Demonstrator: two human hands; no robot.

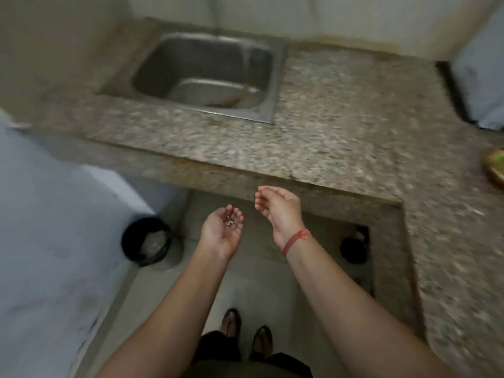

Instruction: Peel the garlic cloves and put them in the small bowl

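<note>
While the two forearms are held out over the floor just near of the counter's front edge, the left hand is turned palm up and loosely cupped, its fingers bent upward but not pressed together. A few small pale scraps are carried in the hollow at the base of those fingers; they are too small and blurred for it to be told whether they are garlic skin. The right hand is held slightly farther and to the right, apart from the left, palm also upward, with the fingers loosely curled and nothing seen between them. A red thread is tied round the right wrist. A speckled stone counter is seen across the far part of the scene and down the right side, and a steel sink is set into it at the far left. On the floor to the left of the left hand, a black bin is stood against a pale surface, with something light-coloured inside it. At the right edge of the counter, part of a green and yellow object is cut off by the frame. Two sandalled feet are seen at the near edge, between the forearms.
</note>
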